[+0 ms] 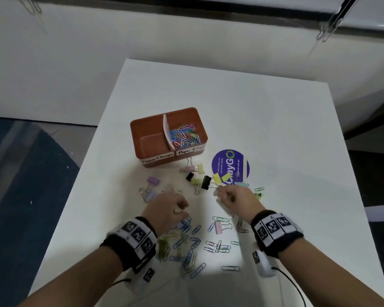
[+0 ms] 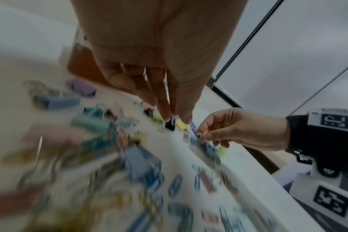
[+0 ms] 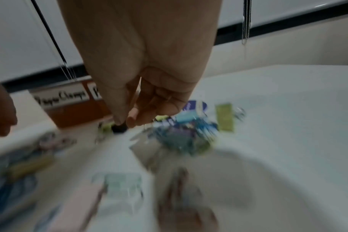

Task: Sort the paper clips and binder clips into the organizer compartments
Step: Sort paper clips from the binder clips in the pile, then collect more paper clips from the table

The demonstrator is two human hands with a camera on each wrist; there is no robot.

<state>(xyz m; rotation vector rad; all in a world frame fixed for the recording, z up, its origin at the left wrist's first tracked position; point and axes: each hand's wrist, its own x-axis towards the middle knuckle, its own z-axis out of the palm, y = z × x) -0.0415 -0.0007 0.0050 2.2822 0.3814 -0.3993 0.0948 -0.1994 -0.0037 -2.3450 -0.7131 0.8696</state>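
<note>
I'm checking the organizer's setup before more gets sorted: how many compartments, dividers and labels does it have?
Compartments: 2
Divider: 1
Labels: 2
Total: 5

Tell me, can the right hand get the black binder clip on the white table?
Probably yes. The right hand hovers just beside the black binder clip, with nothing covering the clip. Yellow binder clips crowd next to it, so it might bump those.

A round purple sticker (image 1: 230, 166), perhaps a coaster, lies on the white table (image 1: 264, 120).
</note>
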